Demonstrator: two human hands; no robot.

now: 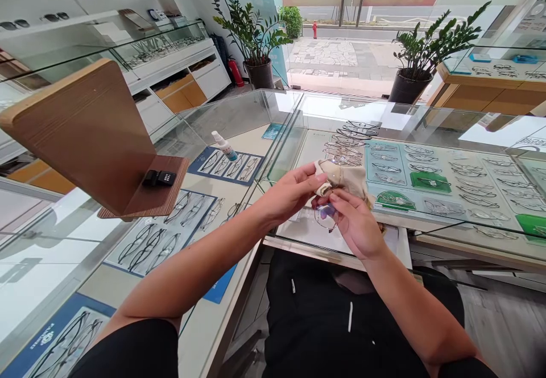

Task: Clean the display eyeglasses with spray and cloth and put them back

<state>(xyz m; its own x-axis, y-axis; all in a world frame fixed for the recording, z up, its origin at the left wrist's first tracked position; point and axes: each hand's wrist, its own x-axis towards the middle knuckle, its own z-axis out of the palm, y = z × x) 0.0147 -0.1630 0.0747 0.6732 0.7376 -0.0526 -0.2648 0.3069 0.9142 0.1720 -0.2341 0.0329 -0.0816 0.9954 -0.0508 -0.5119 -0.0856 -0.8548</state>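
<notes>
Above the edge of the glass counter, both hands meet around a pair of eyeglasses [327, 219] with a thin metal frame. A beige cloth [347, 179] is bunched over the far part of the glasses. My left hand [301, 187] is closed on the cloth, its thumb pressing a fold of it. My right hand [356, 224] pinches the glasses near the middle of the frame, with one lens hanging below the fingers. The other lens is largely covered by cloth and fingers. Just beyond the hands, several loose eyeglasses [347, 139] lie in a row on the glass top.
A white spray bottle [224, 146] stands on the counter to the left. Nearer is a wooden mirror stand [85, 139] with a small black object [158, 178] on its base. Under the glass [239, 111] lie trays of eyeglasses [473, 179]. Potted plants [258, 74] stand behind the counter.
</notes>
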